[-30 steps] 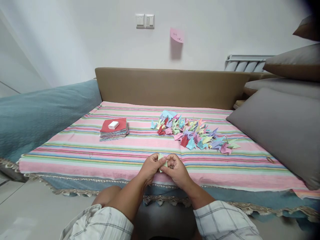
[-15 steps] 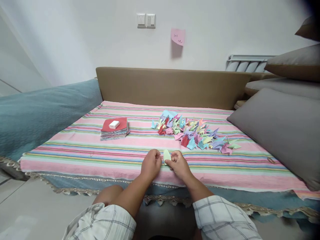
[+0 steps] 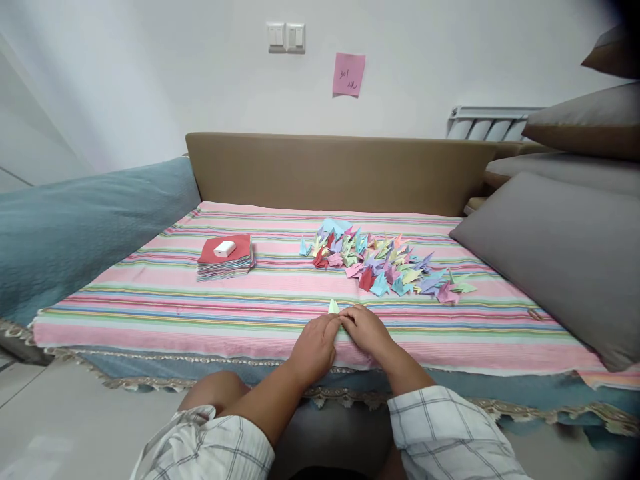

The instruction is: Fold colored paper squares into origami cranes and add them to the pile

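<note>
While a sofa (image 3: 340,173) spans the scene, a striped cloth (image 3: 150,313) covers its seat, probably too yielding to back a sharp crease. A grey cushion (image 3: 555,260) bounds the right side. The pile of paper cranes (image 3: 380,285), far and slightly right of the hands, looks easily crushed and limits room that way. To the left, well apart, lies a paper stack (image 3: 225,268). Both the left hand (image 3: 315,343) and right hand (image 3: 369,330) have fingers curled in, tips nearly meeting over the work; whether they pinch or press is hidden. A white box (image 3: 225,249) sits on the stack. Smallest to view, the folded green paper (image 3: 333,307) lies at the fingertips, its point toward the far side, its near end covered. It should be feather-light, springy along folds and easily torn; pinch it by its layered edges, sparing the tip.
</note>
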`<move>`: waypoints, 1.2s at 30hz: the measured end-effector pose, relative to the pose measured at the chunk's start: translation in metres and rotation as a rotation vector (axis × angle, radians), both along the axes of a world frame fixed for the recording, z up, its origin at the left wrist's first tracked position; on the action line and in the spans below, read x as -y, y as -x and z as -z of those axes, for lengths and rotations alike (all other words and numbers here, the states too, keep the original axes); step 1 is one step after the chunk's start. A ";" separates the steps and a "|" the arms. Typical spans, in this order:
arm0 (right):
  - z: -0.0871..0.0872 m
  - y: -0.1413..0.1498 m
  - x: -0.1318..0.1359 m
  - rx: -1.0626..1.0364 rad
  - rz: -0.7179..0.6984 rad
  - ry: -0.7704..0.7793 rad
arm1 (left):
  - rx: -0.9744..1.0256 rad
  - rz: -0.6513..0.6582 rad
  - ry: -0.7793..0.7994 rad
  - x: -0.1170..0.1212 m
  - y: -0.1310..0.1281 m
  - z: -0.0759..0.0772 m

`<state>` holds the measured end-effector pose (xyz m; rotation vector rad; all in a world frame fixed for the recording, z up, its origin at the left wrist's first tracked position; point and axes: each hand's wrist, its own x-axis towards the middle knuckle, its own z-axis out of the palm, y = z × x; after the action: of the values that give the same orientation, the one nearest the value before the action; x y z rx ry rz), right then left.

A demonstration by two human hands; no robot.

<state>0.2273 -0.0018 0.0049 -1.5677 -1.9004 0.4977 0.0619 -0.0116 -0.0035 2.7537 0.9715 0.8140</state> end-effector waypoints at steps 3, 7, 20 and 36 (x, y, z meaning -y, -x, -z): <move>0.001 -0.004 0.001 0.059 -0.013 -0.007 | -0.120 -0.007 -0.083 0.003 -0.001 0.003; 0.004 -0.005 0.001 0.073 -0.004 -0.045 | -0.239 -0.046 -0.192 0.004 0.000 0.013; -0.004 0.005 0.016 0.216 -0.068 -0.095 | -0.421 -0.113 -0.328 0.012 -0.003 0.013; -0.009 0.011 0.017 0.373 -0.056 -0.051 | -0.126 -0.022 -0.213 0.002 0.003 0.008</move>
<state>0.2163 -0.0185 0.0140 -1.6661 -2.2173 0.1851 0.0589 -0.0135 -0.0114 3.0126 0.9912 0.7990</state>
